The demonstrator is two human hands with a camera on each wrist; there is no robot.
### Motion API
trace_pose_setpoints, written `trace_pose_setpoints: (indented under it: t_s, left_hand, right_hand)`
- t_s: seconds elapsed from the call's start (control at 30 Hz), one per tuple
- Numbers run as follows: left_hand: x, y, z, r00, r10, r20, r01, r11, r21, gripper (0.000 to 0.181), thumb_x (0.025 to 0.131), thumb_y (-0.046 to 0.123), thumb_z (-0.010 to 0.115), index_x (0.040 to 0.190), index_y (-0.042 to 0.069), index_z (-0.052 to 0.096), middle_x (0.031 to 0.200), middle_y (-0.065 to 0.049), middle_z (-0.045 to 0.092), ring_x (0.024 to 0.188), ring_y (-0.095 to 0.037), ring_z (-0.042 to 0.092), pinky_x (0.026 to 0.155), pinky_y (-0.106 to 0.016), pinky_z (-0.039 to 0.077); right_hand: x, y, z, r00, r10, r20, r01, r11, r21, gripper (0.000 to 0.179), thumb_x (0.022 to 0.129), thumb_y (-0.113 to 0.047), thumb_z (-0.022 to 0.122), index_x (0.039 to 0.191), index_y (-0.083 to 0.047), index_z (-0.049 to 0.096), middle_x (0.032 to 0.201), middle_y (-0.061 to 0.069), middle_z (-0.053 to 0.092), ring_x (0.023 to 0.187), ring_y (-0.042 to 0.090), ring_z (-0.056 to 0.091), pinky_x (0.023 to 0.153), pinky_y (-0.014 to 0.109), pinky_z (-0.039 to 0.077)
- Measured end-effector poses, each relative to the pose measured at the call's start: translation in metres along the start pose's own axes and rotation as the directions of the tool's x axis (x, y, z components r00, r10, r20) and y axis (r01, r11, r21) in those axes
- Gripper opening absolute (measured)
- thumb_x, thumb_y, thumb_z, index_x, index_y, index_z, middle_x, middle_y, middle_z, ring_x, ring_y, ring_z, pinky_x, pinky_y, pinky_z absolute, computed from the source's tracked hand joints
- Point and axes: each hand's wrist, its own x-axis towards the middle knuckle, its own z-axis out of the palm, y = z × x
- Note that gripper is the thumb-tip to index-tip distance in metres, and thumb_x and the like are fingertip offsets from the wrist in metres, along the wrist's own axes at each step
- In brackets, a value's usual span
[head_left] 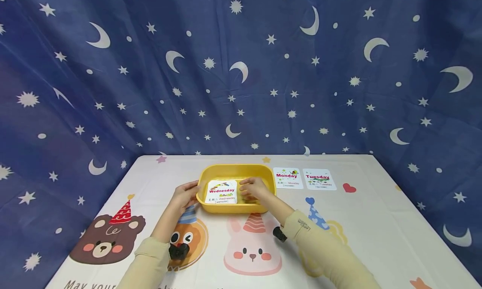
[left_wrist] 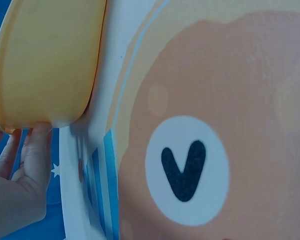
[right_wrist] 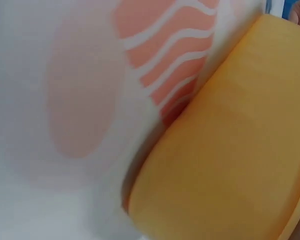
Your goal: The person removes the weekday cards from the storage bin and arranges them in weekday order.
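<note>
Here the yellow tray [head_left: 237,208] sat just below the middle of the frame, and the left hand [head_left: 185,195] had its left end, fingers at the rim and clamped there! Inside, left of centre, lay the Wednesday card [head_left: 222,191], print facing up, and in from the right came the right hand [head_left: 256,189], fingers bent and dipped inside the tray, just beside that card; whether they pinched anything, one couldn't tell! Right of the tray, the Monday card [head_left: 288,178] lay near its rim, then the Tuesday card [head_left: 319,180], side by side on the table [head_left: 376,222]
</note>
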Motion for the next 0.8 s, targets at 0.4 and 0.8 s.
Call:
trace_pose_setpoints:
  t_s: [0.4, 0.8]
  left_hand:
    - [-0.003, -0.001, -0.001, 1.000, 0.005, 0.020, -0.004, 1.000, -0.030, 0.045, 0.096, 0.008, 0.051, 0.138, -0.004, 0.042, 0.132, -0.029, 0.049, 0.076, -0.007, 0.063, 0.070, -0.022, 0.058]
    - [0.000, -0.001, -0.003, 1.000, -0.002, 0.009, 0.002, 1.000, -0.004, 0.044, 0.097, 0.010, 0.049, 0.139, -0.002, 0.042, 0.133, -0.029, 0.048, 0.076, -0.007, 0.063, 0.068, -0.019, 0.058]
  right_hand:
    - [0.013, 0.002, 0.009, 0.985, 0.171, 0.021, -0.171, 0.984, 0.044, 0.031, 0.093, -0.004, 0.053, 0.123, 0.004, 0.055, 0.099, 0.015, 0.062, 0.067, 0.014, 0.057, 0.073, 0.030, 0.059]
    - [0.058, 0.034, 0.017, 0.982, 0.177, 0.072, -0.187, 0.964, 0.187, 0.024, 0.090, -0.005, 0.056, 0.110, 0.008, 0.061, 0.090, 0.018, 0.071, 0.059, 0.013, 0.060, 0.068, 0.034, 0.060]
